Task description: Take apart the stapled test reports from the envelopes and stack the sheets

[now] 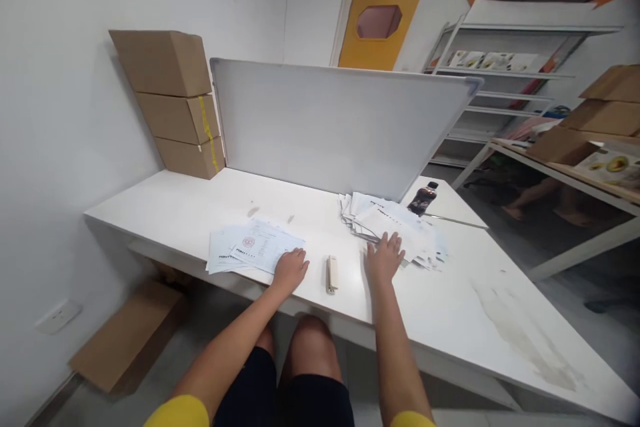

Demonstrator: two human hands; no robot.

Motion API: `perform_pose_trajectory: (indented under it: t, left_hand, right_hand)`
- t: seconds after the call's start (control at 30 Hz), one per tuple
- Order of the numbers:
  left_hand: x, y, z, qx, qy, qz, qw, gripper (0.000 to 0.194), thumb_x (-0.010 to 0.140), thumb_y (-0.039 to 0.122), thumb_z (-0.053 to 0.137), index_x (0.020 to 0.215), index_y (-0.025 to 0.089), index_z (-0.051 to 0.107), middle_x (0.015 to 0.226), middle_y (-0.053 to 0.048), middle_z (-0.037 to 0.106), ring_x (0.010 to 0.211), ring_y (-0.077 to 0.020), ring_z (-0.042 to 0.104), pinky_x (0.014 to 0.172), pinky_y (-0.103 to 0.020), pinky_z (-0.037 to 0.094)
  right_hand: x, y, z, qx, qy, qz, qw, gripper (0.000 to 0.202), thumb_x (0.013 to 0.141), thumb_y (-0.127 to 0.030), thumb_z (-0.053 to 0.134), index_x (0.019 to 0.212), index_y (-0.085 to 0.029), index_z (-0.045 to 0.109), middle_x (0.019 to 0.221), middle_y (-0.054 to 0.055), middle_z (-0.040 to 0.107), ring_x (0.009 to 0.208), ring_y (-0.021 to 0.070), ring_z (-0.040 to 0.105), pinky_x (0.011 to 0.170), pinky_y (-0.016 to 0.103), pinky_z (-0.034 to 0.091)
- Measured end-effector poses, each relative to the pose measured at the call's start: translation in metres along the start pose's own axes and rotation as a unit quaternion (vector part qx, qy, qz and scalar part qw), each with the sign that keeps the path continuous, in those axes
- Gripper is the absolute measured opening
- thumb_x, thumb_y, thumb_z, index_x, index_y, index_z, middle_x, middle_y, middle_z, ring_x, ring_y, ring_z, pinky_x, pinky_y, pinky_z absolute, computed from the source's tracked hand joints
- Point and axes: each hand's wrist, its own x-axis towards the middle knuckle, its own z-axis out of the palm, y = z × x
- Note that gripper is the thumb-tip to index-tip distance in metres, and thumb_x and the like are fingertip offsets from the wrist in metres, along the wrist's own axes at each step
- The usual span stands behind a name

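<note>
White and pale-blue printed sheets lie in two groups: a small overlapping stack (pixel 265 243) with a red round stamp on a sheet, and a larger, untidily fanned pile (pixel 395 223) to its right. Left hand (pixel 291 268) lies palm down over the stack's right edge, fingers loosely extended; whether it pinches paper underneath, cannot tell. Right hand (pixel 384 257) is open, fingers spread at the pile's near edge. Step in hand, as judged: contact with the paper at both groups, no sheet raised. Lifting one cleanly from the pile would call for fingertips to part its uneven edges. Between the hands, a beige stapler (pixel 331 273) sits untouched. Surface: white table (pixel 310 213), scuffed, with a large brownish stain (pixel 535 333) towards the right end. A dark drink bottle (pixel 424 199) stands just beyond the pile. Behind, a whiteboard (pixel 330 123) is propped upright across the table, beside three stacked cartons (pixel 170 117). Another carton (pixel 130 337) rests on the floor at left. Room: yellow door (pixel 350 27), metal shelving (pixel 515 73), and a side table (pixel 565 177) bearing boxes (pixel 600 117); another person's bare legs (pixel 533 197) show beneath it.
</note>
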Motion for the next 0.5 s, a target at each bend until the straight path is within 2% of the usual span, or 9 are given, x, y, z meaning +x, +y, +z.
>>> perform_pose_trajectory:
  t: [0.07, 0.17, 0.23, 0.3, 0.37, 0.4, 0.47, 0.5]
  left_hand:
    - [-0.004, 0.005, -0.005, -0.008, -0.005, 0.006, 1.0, 0.038, 0.092, 0.029, 0.043, 0.124, 0.014, 0.055, 0.114, -0.013, 0.067, 0.109, -0.0249, 0.061, 0.091, -0.04, 0.047]
    - [-0.013, 0.004, -0.017, -0.007, 0.026, -0.023, 0.999, 0.041, 0.094, 0.026, 0.036, 0.13, 0.015, 0.051, 0.126, -0.012, 0.061, 0.126, -0.0249, 0.048, 0.102, -0.042, 0.038]
    - [-0.025, -0.007, -0.029, 0.015, 0.075, -0.093, 0.993, 0.045, 0.091, 0.026, 0.04, 0.133, 0.012, 0.049, 0.137, -0.014, 0.051, 0.137, -0.0294, 0.032, 0.109, -0.048, 0.028]
    - [-0.042, -0.026, -0.04, 0.043, 0.106, -0.164, 0.98, 0.05, 0.087, 0.032, 0.048, 0.131, 0.009, 0.051, 0.142, -0.018, 0.044, 0.14, -0.036, 0.021, 0.111, -0.056, 0.019]
    - [-0.065, -0.048, -0.048, 0.054, 0.098, -0.164, 0.98, 0.045, 0.087, 0.036, 0.047, 0.123, 0.011, 0.059, 0.139, -0.017, 0.048, 0.14, -0.0383, 0.019, 0.111, -0.06, 0.013]
    - [-0.077, -0.057, -0.05, 0.055, 0.098, -0.144, 0.983, 0.043, 0.088, 0.036, 0.045, 0.122, 0.014, 0.06, 0.138, -0.015, 0.05, 0.141, -0.0369, 0.02, 0.112, -0.06, 0.011]
    - [-0.101, -0.07, -0.051, 0.05, 0.096, -0.092, 0.99, 0.043, 0.089, 0.036, 0.044, 0.125, 0.017, 0.057, 0.137, -0.012, 0.052, 0.14, -0.034, 0.024, 0.113, -0.056, 0.011]
    - [-0.111, -0.073, -0.05, 0.049, 0.095, -0.07, 0.992, 0.043, 0.089, 0.037, 0.045, 0.126, 0.018, 0.056, 0.137, -0.012, 0.052, 0.139, -0.0332, 0.026, 0.114, -0.055, 0.012]
  right_hand:
    - [-0.019, 0.004, -0.001, 0.039, -0.013, 0.028, 0.999, 0.065, 0.089, -0.041, 0.031, 0.141, -0.001, 0.031, 0.151, 0.025, 0.022, 0.141, 0.0334, 0.014, 0.109, 0.053, 0.019]
    - [-0.044, 0.017, -0.01, 0.13, -0.052, 0.006, 0.99, 0.063, 0.086, -0.041, 0.037, 0.133, 0.001, 0.043, 0.146, 0.028, 0.032, 0.138, 0.0351, 0.023, 0.108, 0.052, 0.025]
    - [-0.066, 0.024, -0.02, 0.205, -0.029, -0.005, 0.978, 0.059, 0.087, -0.044, 0.037, 0.128, -0.003, 0.048, 0.142, 0.025, 0.039, 0.136, 0.0334, 0.03, 0.108, 0.051, 0.028]
    - [-0.098, 0.023, -0.036, 0.258, 0.019, -0.006, 0.966, 0.056, 0.089, -0.046, 0.034, 0.125, -0.007, 0.052, 0.138, 0.023, 0.045, 0.132, 0.0316, 0.038, 0.106, 0.052, 0.031]
    - [-0.141, 0.011, -0.05, 0.288, 0.043, -0.027, 0.956, 0.054, 0.089, -0.047, 0.037, 0.121, -0.008, 0.055, 0.132, 0.023, 0.051, 0.127, 0.032, 0.043, 0.105, 0.054, 0.033]
    - [-0.165, 0.001, -0.056, 0.319, 0.011, -0.055, 0.946, 0.05, 0.089, -0.047, 0.04, 0.12, -0.011, 0.057, 0.127, 0.021, 0.056, 0.123, 0.0311, 0.048, 0.104, 0.053, 0.035]
    - [-0.211, -0.022, -0.06, 0.399, -0.133, -0.106, 0.901, 0.039, 0.09, -0.045, 0.044, 0.111, -0.02, 0.064, 0.118, 0.013, 0.064, 0.113, 0.0275, 0.056, 0.1, 0.048, 0.041]
    - [-0.231, -0.034, -0.059, 0.428, -0.196, -0.111, 0.875, 0.035, 0.09, -0.046, 0.045, 0.104, -0.023, 0.068, 0.114, 0.011, 0.066, 0.11, 0.0269, 0.059, 0.098, 0.045, 0.044]
